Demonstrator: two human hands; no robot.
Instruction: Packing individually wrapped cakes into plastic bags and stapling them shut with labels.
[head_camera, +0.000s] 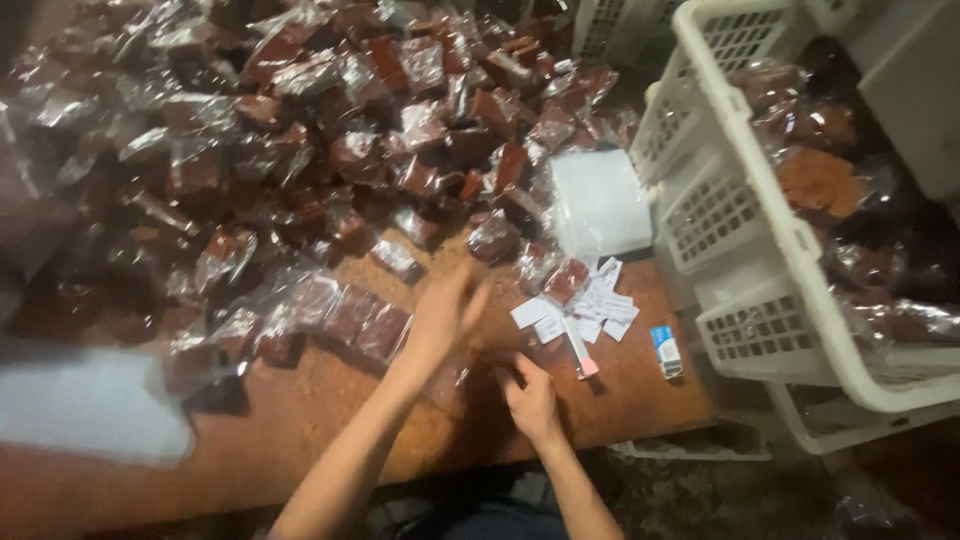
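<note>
— What crowds the hands?
— Clear bags of dark brown blocks (330, 150) heaped across the brown bench (300, 420); small white paper labels (590, 305) and a white plastic basket (740, 230) lie right.
— And the hands?
— Left hand (445, 310) blurred, fingers spread, empty; right hand (530, 395) curled on the bench, grip unclear.

The left hand (445, 312) is motion-blurred; finger positions cannot be resolved. The right hand (530, 398), just right of it, curls its fingers under, so anything held is hidden. Left of the left hand, the wrapped brown blocks (300, 130) smear together toward the frame's left edge. The white basket (745, 215), right of the left hand, is cut off at the top and right edges. The small labels (585, 305) are too small to read.
</note>
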